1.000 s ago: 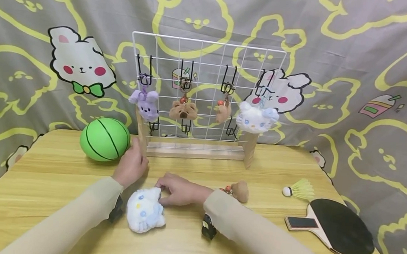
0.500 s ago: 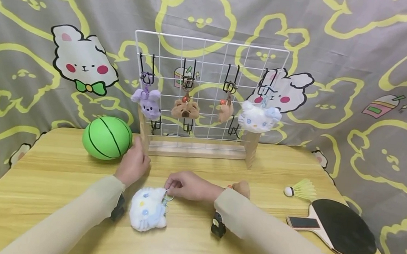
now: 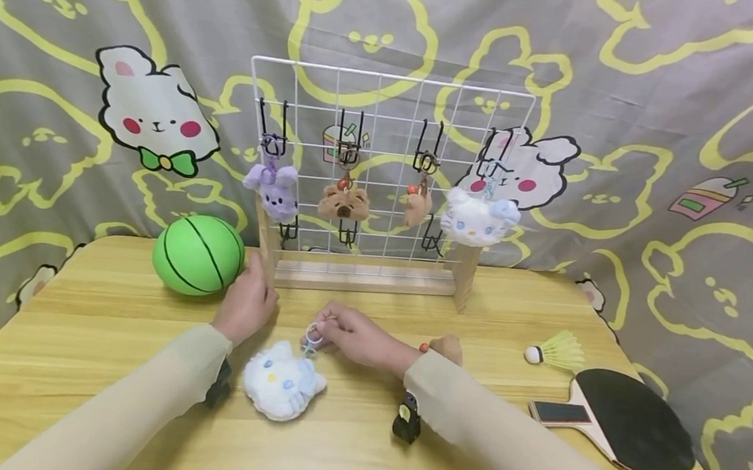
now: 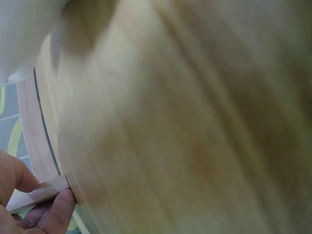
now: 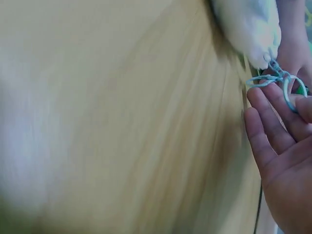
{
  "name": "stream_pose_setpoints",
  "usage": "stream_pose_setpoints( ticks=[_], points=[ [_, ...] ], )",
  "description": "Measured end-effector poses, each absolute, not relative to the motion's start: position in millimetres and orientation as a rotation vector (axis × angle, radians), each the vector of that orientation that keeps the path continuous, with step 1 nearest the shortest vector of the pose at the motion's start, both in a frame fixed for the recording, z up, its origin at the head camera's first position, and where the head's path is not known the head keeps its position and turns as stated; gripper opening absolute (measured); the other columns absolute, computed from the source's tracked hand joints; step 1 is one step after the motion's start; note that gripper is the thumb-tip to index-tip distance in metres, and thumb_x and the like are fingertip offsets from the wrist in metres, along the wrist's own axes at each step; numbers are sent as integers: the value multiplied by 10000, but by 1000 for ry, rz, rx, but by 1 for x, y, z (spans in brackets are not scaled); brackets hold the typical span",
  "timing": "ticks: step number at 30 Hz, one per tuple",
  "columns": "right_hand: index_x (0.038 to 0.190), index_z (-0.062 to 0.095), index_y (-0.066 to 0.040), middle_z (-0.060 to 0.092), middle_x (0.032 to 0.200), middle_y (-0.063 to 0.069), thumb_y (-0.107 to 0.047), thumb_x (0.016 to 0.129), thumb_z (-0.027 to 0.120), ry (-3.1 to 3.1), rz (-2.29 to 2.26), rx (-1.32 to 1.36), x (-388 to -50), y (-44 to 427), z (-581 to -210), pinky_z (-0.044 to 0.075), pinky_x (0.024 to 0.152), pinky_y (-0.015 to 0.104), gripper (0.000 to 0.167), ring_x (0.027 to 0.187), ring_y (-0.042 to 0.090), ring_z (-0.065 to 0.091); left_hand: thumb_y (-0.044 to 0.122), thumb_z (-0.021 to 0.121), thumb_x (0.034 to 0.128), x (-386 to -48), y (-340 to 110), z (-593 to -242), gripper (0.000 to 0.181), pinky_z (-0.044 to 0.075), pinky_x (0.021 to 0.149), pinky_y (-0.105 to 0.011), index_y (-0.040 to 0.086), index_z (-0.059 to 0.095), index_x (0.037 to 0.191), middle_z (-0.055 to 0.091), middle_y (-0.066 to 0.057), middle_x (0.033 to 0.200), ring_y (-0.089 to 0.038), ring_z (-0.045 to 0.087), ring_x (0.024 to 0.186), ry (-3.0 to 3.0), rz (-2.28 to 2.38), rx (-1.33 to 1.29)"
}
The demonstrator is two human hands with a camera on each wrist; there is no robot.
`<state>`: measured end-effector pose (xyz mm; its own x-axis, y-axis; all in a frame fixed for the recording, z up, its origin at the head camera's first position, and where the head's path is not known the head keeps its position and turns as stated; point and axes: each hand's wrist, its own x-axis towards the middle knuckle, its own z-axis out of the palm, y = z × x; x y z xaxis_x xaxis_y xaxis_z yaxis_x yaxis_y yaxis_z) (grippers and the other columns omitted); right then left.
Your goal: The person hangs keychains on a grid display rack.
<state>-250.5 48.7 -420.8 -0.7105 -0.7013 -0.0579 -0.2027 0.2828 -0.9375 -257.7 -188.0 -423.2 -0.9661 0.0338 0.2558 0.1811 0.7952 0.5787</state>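
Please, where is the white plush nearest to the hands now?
In the head view, the white plush is in the lower half, left of centre, between the two forearms, close to the right hand, which holds its pale-blue ring.

On the surface, our right grip pinches the ring of a white plush cat; our left grip touches the rack near the back edge, beside a green ball. We see a paddle by the right edge.
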Motion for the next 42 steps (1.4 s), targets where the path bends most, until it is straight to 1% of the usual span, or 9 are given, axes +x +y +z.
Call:
stream_pose_setpoints(
  ticks=[4,9,11,15,20,23,29,36,42],
  points=[
    [1196,512,42,692,1294,304,-90,1117,410,1937,-1589,-676,-251,44,-421,621,1009,352,185,1209,367,718,-38,526,940,-258,-189,-424,372,496,500,-336,-67,314,1245,609,-205,780,-273,593,584,-2734,-906,-161],
    [1186,501,-16,684,1328,288,-107,1121,393,1850,-1744,-510,-254,43,-418,635,970,344,155,1095,256,766,-34,535,938,-260,-190,-426,395,527,518,-354,-67,313,1264,628,-242,853,-290,620,621,-2743,-918,-155],
    [1182,501,-39,685,1333,275,-120,1124,390,1834,-1784,-483,-255,43,-416,632,972,347,149,1082,250,766,-31,538,939,-261,-190,-427,395,525,517,-349,-66,316,1264,625,-241,863,-287,619,624,-2746,-918,-150],
    [1193,491,-52,688,1333,267,-144,1132,392,1851,-1830,-533,-257,43,-409,625,976,341,148,1154,367,743,-25,548,938,-262,-189,-428,385,509,515,-344,-57,325,1251,611,-219,845,-285,610,620,-2741,-899,-143],
    [1237,453,1,673,1310,325,-111,1131,387,1967,-1883,-669,-260,41,-398,648,928,346,168,1145,539,685,-26,541,943,-262,-188,-425,375,504,520,-353,-62,321,1244,617,-231,858,-288,616,635,-2745,-894,-149],
    [1244,445,30,680,1256,360,-94,1127,386,2045,-1919,-728,-261,38,-390,655,913,355,180,1097,583,679,-31,540,949,-261,-188,-424,380,516,526,-353,-70,320,1257,622,-243,884,-294,631,653,-2751,-892,-149],
    [1163,469,39,721,1121,356,-76,1116,413,2282,-1944,-852,-259,25,-381,659,874,350,137,964,471,754,-40,544,946,-260,-188,-426,396,519,524,-345,-80,323,1272,624,-245,883,-300,633,652,-2754,-915,-145],
    [1153,473,42,747,1119,305,-74,1118,412,2380,-1948,-1020,-259,5,-367,618,1008,356,136,1087,405,751,-24,525,960,-261,-187,-426,397,548,537,-400,-88,323,1296,609,-245,869,-333,635,659,-2747,-908,-132],
    [1147,466,62,740,1116,320,-71,1120,402,2352,-2009,-1043,-262,-11,-358,613,1009,357,150,1114,406,742,-13,534,949,-262,-188,-427,384,509,531,-391,-80,326,1265,574,-192,804,-306,598,634,-2738,-886,-139]
  ],
)
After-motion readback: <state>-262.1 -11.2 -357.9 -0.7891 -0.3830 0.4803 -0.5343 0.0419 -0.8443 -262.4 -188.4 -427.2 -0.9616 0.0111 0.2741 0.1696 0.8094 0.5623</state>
